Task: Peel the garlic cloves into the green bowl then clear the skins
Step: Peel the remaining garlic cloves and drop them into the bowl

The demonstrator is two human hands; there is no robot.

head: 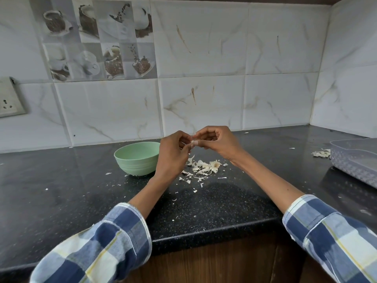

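My left hand (173,152) and my right hand (217,142) meet above the black counter, fingertips pinching a small garlic clove (192,141) between them. Most of the clove is hidden by the fingers. The green bowl (136,158) stands on the counter just left of my left hand; its inside is not visible from here. A pile of pale garlic skins (205,167) lies on the counter right below my hands, with smaller flakes scattered toward the front edge.
A clear plastic tray (355,158) sits at the right edge, with another small heap of skins (322,153) beside it. The tiled wall runs behind the black counter (61,180); a wall socket (8,99) is at far left. The counter's front edge is near.
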